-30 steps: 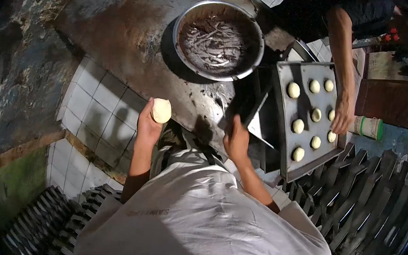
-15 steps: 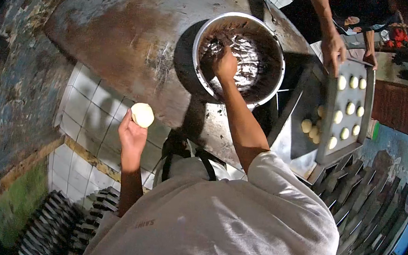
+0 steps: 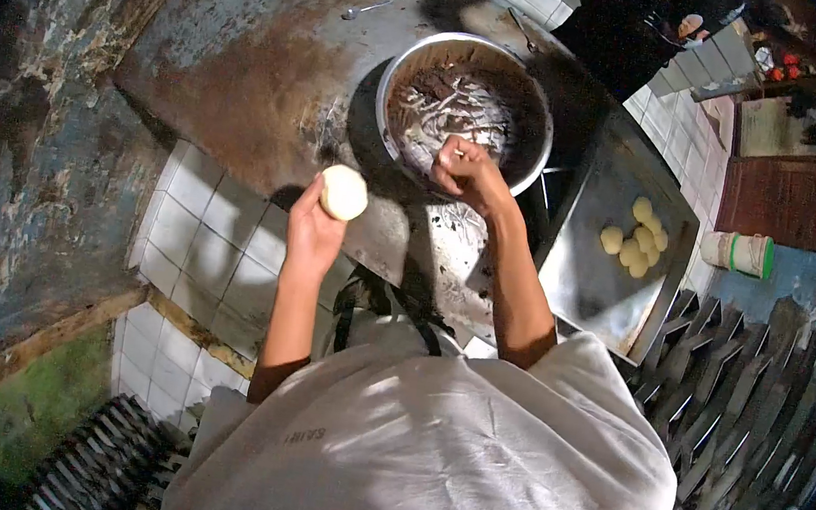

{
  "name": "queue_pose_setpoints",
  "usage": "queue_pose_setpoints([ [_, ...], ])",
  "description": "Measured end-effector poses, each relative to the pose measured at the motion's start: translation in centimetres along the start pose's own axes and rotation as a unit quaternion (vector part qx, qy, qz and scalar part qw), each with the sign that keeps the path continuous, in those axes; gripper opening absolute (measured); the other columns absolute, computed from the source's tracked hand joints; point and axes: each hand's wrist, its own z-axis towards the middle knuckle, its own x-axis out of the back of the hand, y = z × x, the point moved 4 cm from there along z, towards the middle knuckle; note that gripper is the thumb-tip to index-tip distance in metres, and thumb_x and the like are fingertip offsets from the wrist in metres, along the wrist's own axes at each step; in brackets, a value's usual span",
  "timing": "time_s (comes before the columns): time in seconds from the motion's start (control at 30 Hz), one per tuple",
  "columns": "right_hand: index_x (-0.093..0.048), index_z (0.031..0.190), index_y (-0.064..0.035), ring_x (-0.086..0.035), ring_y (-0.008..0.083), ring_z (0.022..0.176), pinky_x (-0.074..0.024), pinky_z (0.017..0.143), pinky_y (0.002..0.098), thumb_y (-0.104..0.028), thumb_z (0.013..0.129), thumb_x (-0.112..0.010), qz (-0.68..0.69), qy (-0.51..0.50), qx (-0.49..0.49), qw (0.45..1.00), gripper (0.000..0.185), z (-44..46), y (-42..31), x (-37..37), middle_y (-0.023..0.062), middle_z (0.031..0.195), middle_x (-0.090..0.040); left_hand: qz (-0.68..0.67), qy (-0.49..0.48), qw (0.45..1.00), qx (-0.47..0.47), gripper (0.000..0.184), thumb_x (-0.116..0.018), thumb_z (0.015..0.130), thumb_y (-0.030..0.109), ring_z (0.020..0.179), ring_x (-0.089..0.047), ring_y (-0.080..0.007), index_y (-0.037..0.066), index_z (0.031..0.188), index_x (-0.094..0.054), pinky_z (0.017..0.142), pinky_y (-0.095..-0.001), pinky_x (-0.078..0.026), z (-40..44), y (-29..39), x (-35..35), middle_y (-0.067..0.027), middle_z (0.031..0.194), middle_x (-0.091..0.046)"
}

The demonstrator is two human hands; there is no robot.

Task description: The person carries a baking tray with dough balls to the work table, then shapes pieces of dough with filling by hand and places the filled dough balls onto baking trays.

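My left hand (image 3: 315, 229) is closed around the edge of a flattened pale dough round (image 3: 344, 192), held up near the table's front edge. My right hand (image 3: 473, 174) has its fingers curled in over the near rim of a metal bowl (image 3: 416, 67). What those fingers pinch, if anything, cannot be made out. A dark brown, sticky filling (image 3: 476, 102) coats the bottom and wall of the bowl. Several round dough balls (image 3: 641, 243) lie clustered on a metal tray (image 3: 570, 289) to the right of the bowl.
The worn table (image 3: 236, 84) carries a small spoon (image 3: 365, 9) at the back and another utensil (image 3: 522, 30) behind the bowl. Stacked metal trays (image 3: 724, 392) stand at the right. White containers with green trim (image 3: 752, 256) sit beyond the tray. A co-worker's dark clothing shows at the back.
My right hand has come up from inside the bowl to its near rim. My left hand has moved right and up with the dough. The co-worker's tray of dough balls has left view.
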Motion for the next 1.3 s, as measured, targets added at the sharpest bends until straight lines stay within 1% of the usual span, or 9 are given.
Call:
queue_pose_setpoints([
  [0.43,-0.062,0.087,-0.0042,-0.057,0.0081,0.083,-0.0491,0.076,0.0275,-0.004,0.089,-0.076,-0.166,0.282,0.138,0.935,0.014,-30.5,17.7,8.7,-0.0003,0.09,-0.065,-0.018,-0.119,0.982,0.145,0.042,-0.05,0.106,0.036,0.126,-0.056,-0.03,0.002,0.131,-0.055,0.113,-0.0471,-0.041,-12.0,-17.2,-8.4,-0.0148,0.132,-0.061],
  [0.53,-0.062,0.09,-0.0034,-0.064,0.017,0.08,-0.0504,0.073,0.0314,-0.012,0.092,-0.072,-0.161,0.339,0.118,0.919,0.013,-34.6,20.9,11.8,0.006,0.089,-0.069,-0.021,-0.153,0.973,0.174,0.053,-0.049,0.105,0.042,0.131,-0.053,-0.032,-0.002,0.135,-0.052,0.115,-0.0477,-0.038,-14.4,-19.2,-8.9,-0.0177,0.137,-0.058],
  [0.63,-0.066,0.097,0.0,-0.068,0.042,0.093,-0.0527,0.077,0.044,-0.02,0.096,-0.064,-0.507,0.385,-0.026,0.771,0.02,-35.3,19.0,12.7,0.0238,0.099,-0.071,-0.025,-0.173,0.962,0.211,0.065,-0.048,0.104,0.049,0.134,-0.05,-0.0339,-0.006,0.139,-0.047,0.118,-0.0473,-0.035,-16.9,-21.4,-9.6,-0.021,0.141,-0.055],
  [0.73,-0.07,0.107,-0.0023,-0.069,0.0398,0.095,-0.0534,0.08,0.0456,-0.021,0.097,-0.062,-0.494,0.428,0.165,0.738,0.022,-35.7,14.3,8.9,0.0227,0.102,-0.072,0.04,-0.174,0.962,0.205,0.07,-0.05,0.103,0.051,0.132,-0.051,-0.0345,-0.007,0.14,-0.044,0.117,-0.0465,-0.036,-19.3,-22.5,-10.3,-0.0217,0.14,-0.055],
  [0.83,-0.061,0.135,-0.0091,-0.061,0.0149,0.108,-0.05,0.089,0.0354,-0.053,0.105,-0.047,-0.107,0.267,0.176,0.941,0.055,-34.2,11.3,4.6,0.0038,0.122,-0.068,0.09,-0.199,0.952,0.216,0.065,-0.053,0.102,0.049,0.128,-0.054,-0.0339,-0.006,0.138,-0.046,0.114,-0.0468,-0.039,-21.2,-23.7,-10.9,-0.0205,0.137,-0.057],
  [0.93,-0.053,0.143,-0.0106,-0.055,0.0142,0.12,-0.0456,0.1,0.035,-0.052,0.104,-0.05,0.207,0.086,0.049,0.973,0.057,-35.3,8.8,2.0,0.0028,0.131,-0.062,0.148,-0.225,0.941,0.206,0.05,-0.057,0.103,0.038,0.124,-0.058,-0.0306,-0.005,0.13,-0.052,0.109,-0.0463,-0.044,-20.4,-24.8,-10.3,-0.0187,0.131,-0.06],
  [1.07,-0.05,0.143,-0.0082,-0.059,0.0234,0.119,-0.0499,0.098,0.0365,-0.016,0.09,-0.073,-0.04,0.173,0.133,0.975,0.058,-37.9,7.4,2.0,0.0083,0.129,-0.059,0.323,-0.224,0.902,0.177,0.039,-0.058,0.096,0.012,0.115,-0.062,-0.0235,-0.006,0.131,-0.056,0.098,-0.036,-0.05,-19.8,-23.9,-10.0,-0.0133,0.12,-0.064],
  [1.13,-0.045,0.146,-0.0054,-0.06,0.0329,0.119,-0.0513,0.098,0.0391,0.0,0.078,-0.077,-0.455,0.281,0.286,0.795,0.075,-40.1,4.8,-0.1,0.0147,0.135,-0.054,0.372,-0.268,0.871,0.176,0.043,-0.058,0.092,0.001,0.109,-0.063,-0.0201,-0.007,0.134,-0.056,0.092,-0.0325,-0.051,-20.8,-23.7,-11.3,-0.0101,0.115,-0.065],
  [1.3,-0.047,0.143,-0.0087,-0.062,0.0425,0.11,-0.0545,0.088,0.0458,-0.005,0.083,-0.073,-0.456,0.35,0.328,0.75,0.066,-40.9,1.8,-4.1,0.0184,0.133,-0.055,0.476,-0.31,0.822,0.022,0.056,-0.063,0.079,-0.017,0.113,-0.061,-0.0171,-0.004,0.133,-0.063,0.093,-0.0313,-0.053,-23.6,-19.8,-15.7,-0.0078,0.115,-0.063],
])
